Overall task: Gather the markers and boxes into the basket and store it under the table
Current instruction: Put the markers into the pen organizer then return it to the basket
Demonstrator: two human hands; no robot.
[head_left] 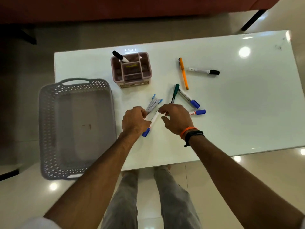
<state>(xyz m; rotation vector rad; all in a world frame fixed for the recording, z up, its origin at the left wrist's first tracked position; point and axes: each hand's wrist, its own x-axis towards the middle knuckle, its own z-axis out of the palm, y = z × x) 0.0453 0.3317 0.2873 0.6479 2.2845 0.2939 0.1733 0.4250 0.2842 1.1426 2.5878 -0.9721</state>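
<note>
Basket (49,116) empty; organizer (132,70) holds one black marker (120,56) (tilted); left hand (134,120) grips blue markers (154,104), right hand (175,119) loose

Hands gathering markers on the worktop (231,113)
Left hand (134,120) grips several markers (152,105); right hand (175,119) touches one; grey basket (49,129) sits left.

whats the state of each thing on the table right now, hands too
basket: empty, hanging over the table's left edge
organizer box: upright, one black-capped marker standing in it
left hand: closed on a bunch of blue-capped markers
right hand: fingers at a blue-capped marker, grip unclear
orange pen: lying loose
black marker: lying loose, capped
green marker: lying loose
</note>
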